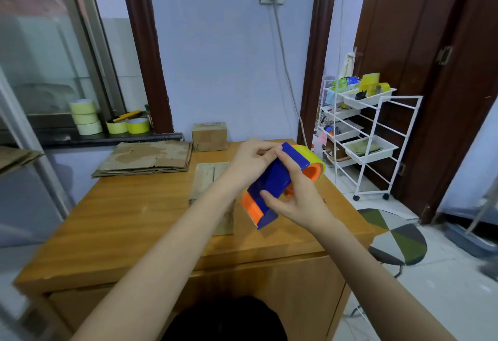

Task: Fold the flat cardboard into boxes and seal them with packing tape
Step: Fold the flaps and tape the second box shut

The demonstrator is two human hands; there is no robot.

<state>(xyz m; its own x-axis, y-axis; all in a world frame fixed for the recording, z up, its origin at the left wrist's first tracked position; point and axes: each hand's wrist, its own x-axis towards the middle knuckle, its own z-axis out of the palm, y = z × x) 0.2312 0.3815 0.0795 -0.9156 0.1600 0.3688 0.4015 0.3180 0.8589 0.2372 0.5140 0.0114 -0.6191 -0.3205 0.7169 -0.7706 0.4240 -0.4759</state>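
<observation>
Both hands hold a blue and orange tape dispenser (272, 184) in the air above a wooden desk (134, 219). The right hand (293, 198) grips its blue body, thumb curled over the near lower edge and fingers wrapped across the upper face. The left hand (249, 161) sits at the far upper end of the dispenser, fingers curled in toward it and touching the blue edge; whether they pinch tape or only the frame cannot be told. A yellow tape roll (314, 161) on an orange hub sits in the dispenser just beyond the right fingers, and the orange cutter end points down toward the person, below the right thumb. Directly under the hands, partly hidden by the left forearm, a flat cardboard piece (210, 179) lies on the desk. Beyond the left hand stands 1 small folded box (209, 136) against the wall. Further left of that hand lies a stack of flat cardboard (145, 158) at the desk's far left corner. On the sill (80, 137) past the stack stand several pale yellow tape rolls (85, 117), 3 of them stacked. Well to the right of the right hand a white wire cart (369, 136) holds trays and more tape, and a patterned stool (396, 235) stands near the right forearm.
</observation>
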